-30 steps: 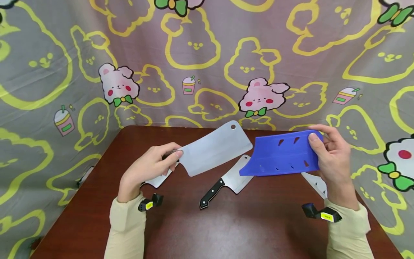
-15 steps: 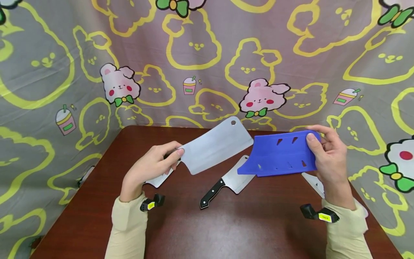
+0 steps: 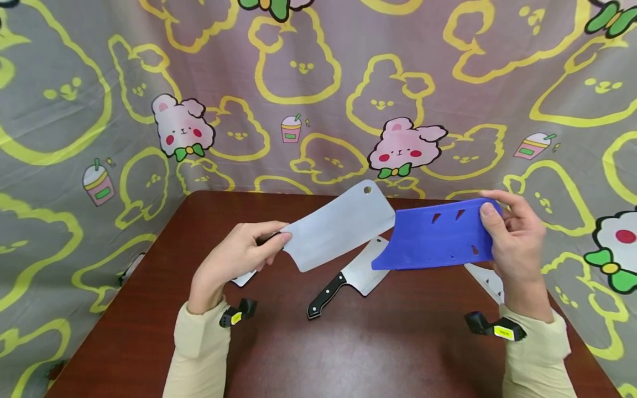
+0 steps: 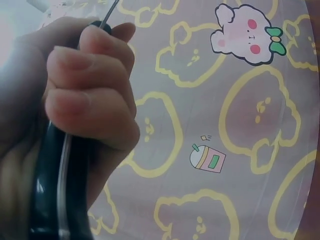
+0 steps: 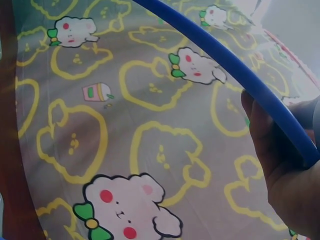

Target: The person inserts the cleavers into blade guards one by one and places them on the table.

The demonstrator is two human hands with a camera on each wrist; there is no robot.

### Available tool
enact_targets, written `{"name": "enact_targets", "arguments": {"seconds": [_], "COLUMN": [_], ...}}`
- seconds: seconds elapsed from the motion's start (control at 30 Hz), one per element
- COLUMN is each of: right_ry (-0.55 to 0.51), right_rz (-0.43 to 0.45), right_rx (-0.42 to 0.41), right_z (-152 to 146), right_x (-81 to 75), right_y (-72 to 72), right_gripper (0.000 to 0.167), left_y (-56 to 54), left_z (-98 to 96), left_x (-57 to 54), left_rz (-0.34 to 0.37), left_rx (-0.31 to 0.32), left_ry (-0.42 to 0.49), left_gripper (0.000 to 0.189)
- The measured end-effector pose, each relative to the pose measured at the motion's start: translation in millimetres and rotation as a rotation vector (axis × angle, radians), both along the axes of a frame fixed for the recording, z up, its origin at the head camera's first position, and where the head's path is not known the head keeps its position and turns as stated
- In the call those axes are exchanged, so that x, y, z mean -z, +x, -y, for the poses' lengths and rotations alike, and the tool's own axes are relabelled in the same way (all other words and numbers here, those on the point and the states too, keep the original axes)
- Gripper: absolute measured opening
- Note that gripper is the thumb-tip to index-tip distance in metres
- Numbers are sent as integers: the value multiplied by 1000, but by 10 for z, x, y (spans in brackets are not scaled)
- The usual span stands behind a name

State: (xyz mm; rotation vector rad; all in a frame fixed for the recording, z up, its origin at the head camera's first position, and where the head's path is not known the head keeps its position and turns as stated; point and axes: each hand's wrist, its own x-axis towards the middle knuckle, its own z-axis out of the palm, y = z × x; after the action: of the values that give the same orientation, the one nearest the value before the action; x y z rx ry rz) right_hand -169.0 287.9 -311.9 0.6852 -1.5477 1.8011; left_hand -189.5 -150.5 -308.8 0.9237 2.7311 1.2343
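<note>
My left hand [image 3: 239,254] grips a cleaver by its black handle [image 4: 60,185], fingers curled round it in the left wrist view. The cleaver's broad steel blade [image 3: 338,226] is raised over the table, tilted up to the right, with a hole near its far corner. In my right hand [image 3: 517,237] is a blue plastic blade cover [image 3: 433,237] with small triangular cutouts, pinched at its right end between thumb and fingers. The blade's right corner is right at the cover's left edge. Seen edge-on in the right wrist view, the blue cover [image 5: 225,60] is a curved band.
A second cleaver [image 3: 348,279] with a riveted black handle lies on the brown table [image 3: 378,342], partly behind the blue cover. Part of another blade [image 3: 244,278] shows below my left hand. A white piece with cutouts [image 3: 487,282] lies by my right wrist. A patterned curtain [image 3: 318,110] surrounds the table.
My left hand has moved slightly right with the cleaver, bringing its blade to the cover's edge. The blue cover shifted a little left, then back right. Both grips stay the same.
</note>
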Motion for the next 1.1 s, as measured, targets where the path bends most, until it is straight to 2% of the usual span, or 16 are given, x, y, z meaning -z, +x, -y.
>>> {"name": "enact_targets", "arguments": {"seconds": [0.17, 0.27, 0.43, 0.5, 0.7, 0.8, 0.9, 1.0, 1.1], "right_ry": [9, -1, 17, 0, -137, -104, -51, -44, -56], "right_rz": [-8, 2, -5, -13, -27, -15, -14, -15, -26], "right_rx": [-9, -38, -26, -21, -34, -55, -82, -90, -70], "right_z": [-70, -98, -116, -105, -157, -191, -176, -140, -92], "right_x": [-23, -30, -33, -33, -68, -89, -96, -82, -52], "right_y": [17, 26, 42, 38, 73, 143, 157, 131, 105], "right_gripper": [28, 27, 27, 26, 25, 25, 25, 25, 24], "left_y": [38, 52, 55, 63, 62, 82, 101, 109, 130], "left_z": [0, 4, 25, 39, -67, -119, -125, -119, -131], "left_x": [-22, -36, -45, -45, -9, -4, -6, -16, -43], "left_rz": [39, 50, 59, 81, 101, 142, 177, 141, 60], "left_rx": [14, 54, 108, 108, 174, 188, 171, 150, 145], "left_ry": [-17, -27, -35, -36, -57, -87, -127, -140, -150], "left_gripper": [25, 28, 28, 30, 30, 36, 40, 37, 34]}}
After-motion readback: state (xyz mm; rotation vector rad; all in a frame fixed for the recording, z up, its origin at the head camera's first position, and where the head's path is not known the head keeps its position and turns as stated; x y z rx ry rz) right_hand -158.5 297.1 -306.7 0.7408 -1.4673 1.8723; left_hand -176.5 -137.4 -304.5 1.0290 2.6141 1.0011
